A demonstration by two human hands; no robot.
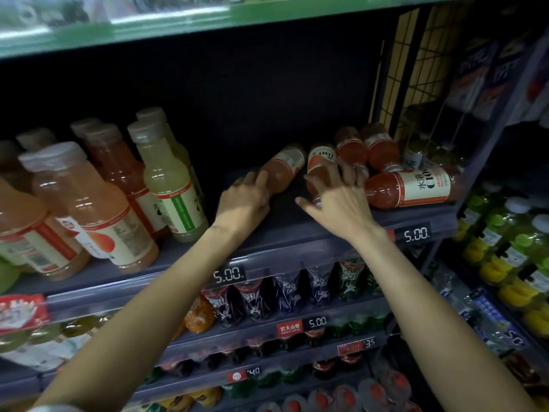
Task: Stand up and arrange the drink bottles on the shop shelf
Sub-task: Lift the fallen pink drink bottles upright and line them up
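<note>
Left hand [245, 200] grips a fallen pink juice bottle [282, 171] at its neck end. Right hand [335, 200], fingers spread, closes over a second toppled bottle [319, 165]. Further toppled bottles [410, 188] beyond — likely full, heavy, smooth plastic; grasp mid-body.

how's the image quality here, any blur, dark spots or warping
Head view: wide-angle warp bows the shelf edge; the back of the shelf is very dark; the top edge is blurred with glare; the standing bottles at left look soft; both hands are fairly sharp.

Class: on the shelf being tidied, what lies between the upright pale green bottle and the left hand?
Only bare dark shelf separates the pale green bottle from the left hand, per the head view.
</note>
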